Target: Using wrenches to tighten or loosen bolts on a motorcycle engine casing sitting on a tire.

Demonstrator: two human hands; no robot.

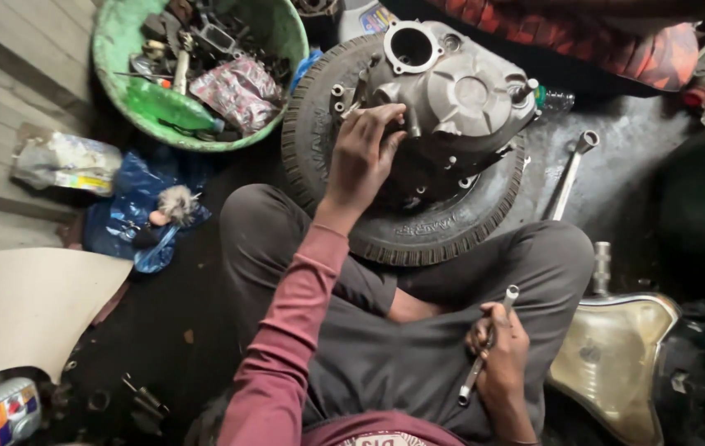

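Two hands are at work over a small tyre [443, 223] lying flat on the floor between the seated person's knees. The left hand [365, 153] is partly open, fingers curled down, fingertips resting on the near-left edge of a grey metal engine cover [460, 99] that sits on top of the tyre; it touches the cover without clasping it. The right hand [501, 351] is closed around a slim metal wrench [486, 347], held over the lap on the near side of the tyre, well apart from the engine cover, the tool's shaft running diagonally with its upper end toward the tyre.

A second long wrench [571, 169] lies on the floor just beside the tyre's right edge.

To the left of the tyre, touching or nearly touching its far-left rim, stands a green plastic basin [113, 49]. It holds a green bottle [170, 106] lying on its side, a patterned foil packet [238, 89], and a heap of dark metal parts too jumbled to tell apart.

Left of the tyre and nearer than the basin lies a blue plastic bag [133, 211] with a small brush on it.
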